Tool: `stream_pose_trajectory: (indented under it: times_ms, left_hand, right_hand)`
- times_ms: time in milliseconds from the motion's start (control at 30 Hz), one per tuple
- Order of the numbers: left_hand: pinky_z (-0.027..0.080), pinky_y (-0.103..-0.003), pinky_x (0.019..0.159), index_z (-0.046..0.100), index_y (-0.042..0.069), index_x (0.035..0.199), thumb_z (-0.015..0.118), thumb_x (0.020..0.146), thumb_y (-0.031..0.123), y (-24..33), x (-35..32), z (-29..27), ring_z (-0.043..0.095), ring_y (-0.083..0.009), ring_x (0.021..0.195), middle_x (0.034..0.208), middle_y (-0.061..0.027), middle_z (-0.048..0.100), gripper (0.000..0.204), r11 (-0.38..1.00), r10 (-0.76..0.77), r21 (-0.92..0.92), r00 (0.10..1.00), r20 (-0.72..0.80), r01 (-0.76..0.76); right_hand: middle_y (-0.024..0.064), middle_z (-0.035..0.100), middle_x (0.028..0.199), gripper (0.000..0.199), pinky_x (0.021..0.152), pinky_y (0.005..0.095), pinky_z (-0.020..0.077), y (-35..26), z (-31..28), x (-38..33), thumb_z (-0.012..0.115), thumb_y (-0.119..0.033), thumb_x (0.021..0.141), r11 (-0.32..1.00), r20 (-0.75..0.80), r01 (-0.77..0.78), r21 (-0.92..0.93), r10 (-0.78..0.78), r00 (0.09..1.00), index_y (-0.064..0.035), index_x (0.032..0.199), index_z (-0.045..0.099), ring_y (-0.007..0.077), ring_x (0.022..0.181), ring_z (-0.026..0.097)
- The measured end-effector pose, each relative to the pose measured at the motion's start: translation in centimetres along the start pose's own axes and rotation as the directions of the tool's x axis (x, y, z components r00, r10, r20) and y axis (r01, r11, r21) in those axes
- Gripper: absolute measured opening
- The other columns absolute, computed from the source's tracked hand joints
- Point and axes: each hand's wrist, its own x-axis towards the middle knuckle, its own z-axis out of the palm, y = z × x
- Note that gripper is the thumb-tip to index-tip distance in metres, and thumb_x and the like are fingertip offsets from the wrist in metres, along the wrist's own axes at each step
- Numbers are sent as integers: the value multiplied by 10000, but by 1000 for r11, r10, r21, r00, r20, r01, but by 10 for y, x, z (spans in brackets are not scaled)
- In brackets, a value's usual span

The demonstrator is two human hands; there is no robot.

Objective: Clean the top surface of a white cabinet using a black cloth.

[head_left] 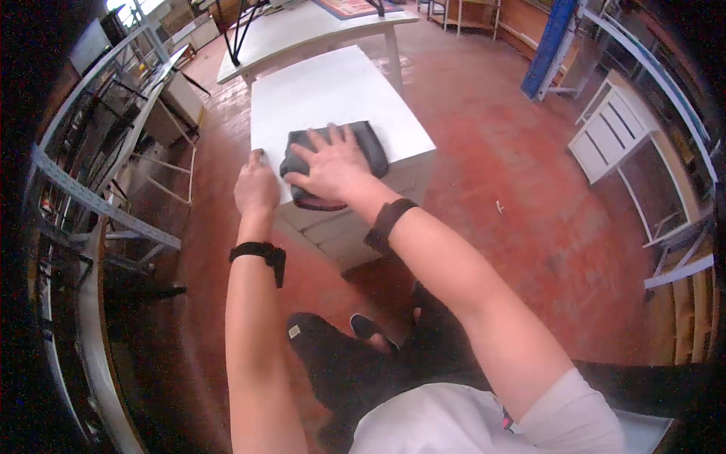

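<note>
A dark folded bundle (368,144), perhaps cloth or a soft pouch, lies at the near end of a white tabletop (325,91). Its front part hangs slightly over the near edge, where a reddish strip shows. My right hand (333,165) presses flat on top of it with the fingers spread. At the table's left near corner, my left hand (257,188) is closed with its fingers curled. Whatever it grips there, the tabletop edge or something small, is hidden. Both wrists wear black bands.
Beyond the white top stands another white table (302,34) with dark metal legs on it. Metal-framed shelving and benches (106,208) run along my left. On the right are a blue post (550,49) and a white slatted cabinet (614,130). A small pale scrap (500,206) lies on the red floor.
</note>
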Motion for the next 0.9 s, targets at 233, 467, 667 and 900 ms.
stream_pose_trajectory:
  times_ms: [233,467,667,900]
  left_hand:
    - [550,-551,899,554,152,1385,437,1044,218,20,-7,-2,691,-438,1051,1177,-235,699,366,994,-41,-99,998,37,45]
    - [542,-545,944,541,138,1417,387,1069,267,6,-1,12,677,-465,1094,1216,-244,688,402,997,-27,-74,999,26,29]
    - [545,-540,953,536,138,1435,384,1071,279,23,-10,-17,680,-452,1111,1217,-255,685,418,988,-137,-56,987,78,142]
    - [561,-536,932,458,119,1467,392,1055,230,32,-4,-14,678,-468,1104,1232,-300,648,432,987,-158,52,966,203,151]
  right_hand:
    - [129,440,1620,743,1247,554,263,79,-1,-29,520,-721,953,959,-31,279,-52,-281,959,-261,1535,509,408,1488,390]
    - [195,380,1635,629,1238,492,302,184,-28,-53,618,-531,964,987,-5,126,99,-126,992,-245,1518,534,421,1482,369]
    - [90,415,1621,462,1220,666,288,128,-35,-43,657,-441,978,982,59,24,-186,-13,998,-352,1425,583,459,1508,329]
    - [171,316,1679,767,1256,609,199,119,-14,-5,510,-654,988,927,-23,-362,-96,362,932,-207,1602,411,420,1553,271]
